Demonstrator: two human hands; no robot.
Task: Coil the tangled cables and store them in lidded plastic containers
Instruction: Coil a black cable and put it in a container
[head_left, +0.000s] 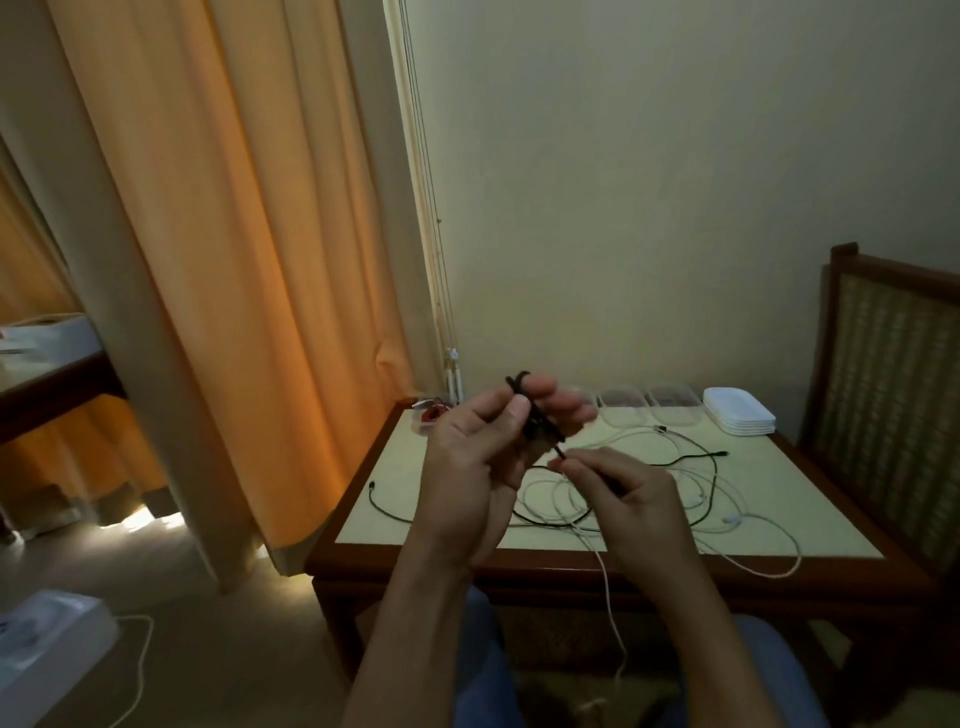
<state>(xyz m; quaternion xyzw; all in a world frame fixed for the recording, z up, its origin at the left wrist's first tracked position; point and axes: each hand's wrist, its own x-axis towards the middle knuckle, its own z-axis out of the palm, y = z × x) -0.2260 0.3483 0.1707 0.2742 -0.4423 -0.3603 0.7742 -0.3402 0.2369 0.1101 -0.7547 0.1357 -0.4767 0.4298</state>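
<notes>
My left hand (483, 452) holds a small coil of black cable (530, 410) raised above the table, thumb pressed against the loops. My right hand (623, 493) pinches the loose black end of that cable (562, 453) just below the coil. On the table beneath lies a tangle of white cables (649, 499) and another black cable (701, 457). Clear plastic containers (670, 408) stand in a row at the table's far edge, with a stack of white lids (737, 413) at their right.
The wooden table with a cream top (810, 499) stands against the wall. A wicker-backed chair (893, 374) is at the right, orange curtains (234, 260) at the left. One white cable (608, 597) hangs off the front edge. A white box (47, 639) sits on the floor.
</notes>
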